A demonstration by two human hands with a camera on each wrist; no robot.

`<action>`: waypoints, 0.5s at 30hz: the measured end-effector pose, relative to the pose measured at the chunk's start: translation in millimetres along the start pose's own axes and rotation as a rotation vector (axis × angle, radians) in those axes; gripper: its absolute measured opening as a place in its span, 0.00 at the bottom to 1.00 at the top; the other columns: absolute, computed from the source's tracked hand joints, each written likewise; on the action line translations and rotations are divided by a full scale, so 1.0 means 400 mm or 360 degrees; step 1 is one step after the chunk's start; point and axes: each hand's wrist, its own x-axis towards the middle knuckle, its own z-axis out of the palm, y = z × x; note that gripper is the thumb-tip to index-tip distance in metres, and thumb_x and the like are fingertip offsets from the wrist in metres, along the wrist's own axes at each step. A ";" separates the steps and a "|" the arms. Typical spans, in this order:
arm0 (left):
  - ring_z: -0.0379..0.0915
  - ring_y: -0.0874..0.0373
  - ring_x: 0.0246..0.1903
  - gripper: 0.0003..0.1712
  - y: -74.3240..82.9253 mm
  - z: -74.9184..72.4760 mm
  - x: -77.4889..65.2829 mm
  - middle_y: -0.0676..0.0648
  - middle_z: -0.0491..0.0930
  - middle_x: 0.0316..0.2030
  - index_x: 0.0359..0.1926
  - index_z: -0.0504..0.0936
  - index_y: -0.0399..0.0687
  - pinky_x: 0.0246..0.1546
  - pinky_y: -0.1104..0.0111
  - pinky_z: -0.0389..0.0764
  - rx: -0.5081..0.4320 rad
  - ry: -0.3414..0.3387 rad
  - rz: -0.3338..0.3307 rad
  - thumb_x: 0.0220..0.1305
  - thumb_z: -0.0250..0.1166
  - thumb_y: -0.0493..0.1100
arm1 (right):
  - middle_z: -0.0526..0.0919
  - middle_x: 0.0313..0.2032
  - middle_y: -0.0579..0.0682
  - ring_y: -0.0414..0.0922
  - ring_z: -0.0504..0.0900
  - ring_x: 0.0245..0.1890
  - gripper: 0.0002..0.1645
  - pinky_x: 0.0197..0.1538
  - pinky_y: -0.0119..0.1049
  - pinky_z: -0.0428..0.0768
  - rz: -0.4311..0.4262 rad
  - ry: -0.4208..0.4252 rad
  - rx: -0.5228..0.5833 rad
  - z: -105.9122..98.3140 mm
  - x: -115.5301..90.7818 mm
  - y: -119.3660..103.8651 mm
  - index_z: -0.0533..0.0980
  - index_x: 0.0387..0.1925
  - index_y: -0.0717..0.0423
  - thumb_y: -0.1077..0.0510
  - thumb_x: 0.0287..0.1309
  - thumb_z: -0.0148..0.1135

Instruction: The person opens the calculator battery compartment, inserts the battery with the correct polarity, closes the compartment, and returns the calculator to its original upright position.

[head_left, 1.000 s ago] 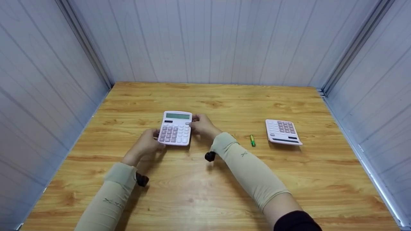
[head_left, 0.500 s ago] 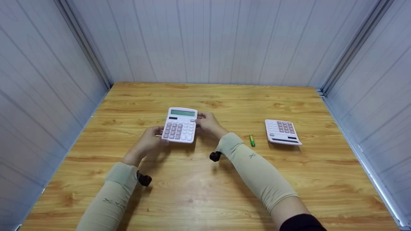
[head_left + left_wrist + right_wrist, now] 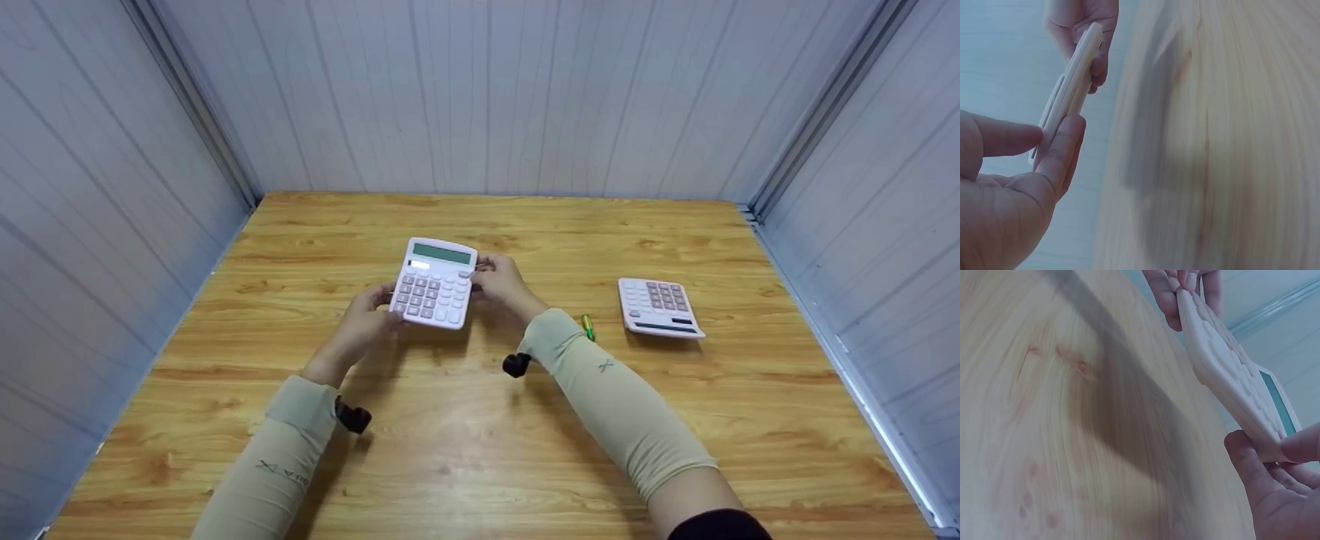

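A white calculator (image 3: 433, 285) with grey-pink keys and a green display is held up off the table between both hands, its keys facing up and its top pointing away. My left hand (image 3: 365, 324) pinches its lower left edge, thumb on the key side and fingers beneath, as the left wrist view shows on the calculator (image 3: 1072, 84). At its upper right edge, my right hand (image 3: 508, 287) grips it with the thumb on the front. In the right wrist view the calculator (image 3: 1224, 368) tilts above the wood, and both hands show at opposite ends.
A second calculator (image 3: 660, 307) lies on the wooden table (image 3: 465, 450) to the right, its display end toward me. Between it and my right sleeve lies a green and yellow battery (image 3: 588, 327), partly covered by the sleeve. Pale panel walls (image 3: 480, 97) enclose the table's back and sides.
Both hands have carried the calculator to the right and away from me, turning it slightly clockwise. The right sleeve now overlaps the battery; the second calculator has stayed put.
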 end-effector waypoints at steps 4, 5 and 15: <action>0.77 0.52 0.57 0.36 0.009 0.026 0.009 0.30 0.71 0.67 0.79 0.62 0.24 0.59 0.67 0.87 -0.0113 -0.0012 0.0077 0.69 0.48 0.21 | 0.85 0.44 0.55 0.45 0.86 0.40 0.21 0.53 0.45 0.92 -0.0006 0.0029 0.0019 -0.020 -0.007 -0.002 0.76 0.63 0.73 0.73 0.71 0.56; 0.78 0.53 0.56 0.37 0.012 0.031 0.010 0.30 0.71 0.67 0.78 0.62 0.23 0.56 0.68 0.87 -0.0144 -0.0011 0.0086 0.68 0.48 0.21 | 0.86 0.44 0.55 0.44 0.86 0.39 0.21 0.51 0.44 0.93 -0.0007 0.0037 0.0023 -0.024 -0.009 -0.003 0.76 0.63 0.73 0.73 0.70 0.56; 0.80 0.58 0.47 0.35 0.033 0.076 0.017 0.34 0.76 0.61 0.77 0.65 0.25 0.45 0.72 0.86 -0.0413 0.0026 0.0123 0.70 0.48 0.19 | 0.86 0.46 0.57 0.45 0.87 0.37 0.22 0.40 0.32 0.90 0.0038 0.0069 0.0187 -0.057 -0.036 -0.015 0.75 0.64 0.73 0.71 0.71 0.54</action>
